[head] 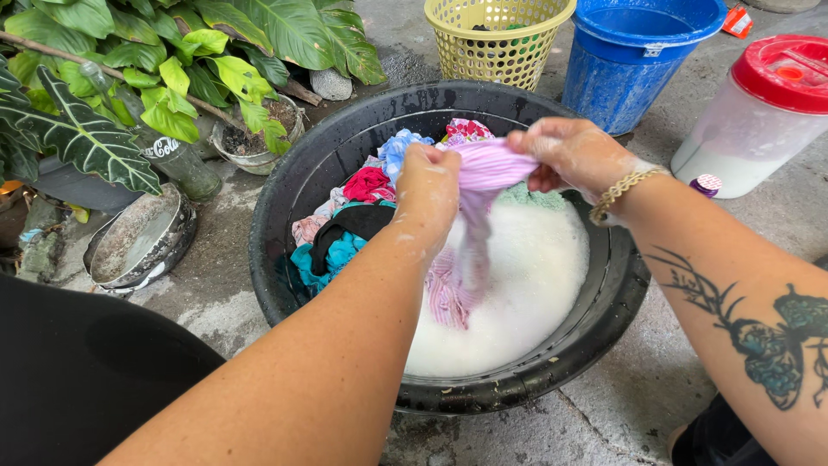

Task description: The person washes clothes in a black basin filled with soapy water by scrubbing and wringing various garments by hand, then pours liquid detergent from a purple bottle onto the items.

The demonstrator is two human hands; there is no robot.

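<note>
Striped pink cloth [487, 168] is stretched between my two hands, right above the big black tub [297, 185]. My left hand [429, 194] is clenched tight on one end of it, with my fingers [427, 157] curled into a fist. My right hand [573, 155] is grasping the other end, and my fingers there pinch the cloth. Both hands are wet and soapy. The rest of the cloth hangs down from my hands into the tub and dips into the white foam [517, 276].

The foam fills the side of the tub nearest my right arm. On the other side of the tub, a heap of wet clothes [354, 220] sits in the water, with red, blue, teal, black and pink bits showing.

A gold bracelet [623, 188] is on my right wrist, over the rim of the tub.

Past the far rim of the tub stands a yellow basket [492, 43] with holes in it. Beside it, also past the tub, is a blue bucket [630, 60]. Off to the right side of the tub is a clear jug with a red lid [759, 112]. Left of the tub are green leafy plants [129, 78], a glass bottle [177, 160] and a round metal pan [138, 242]. The tub sits on grey concrete ground [621, 406].
</note>
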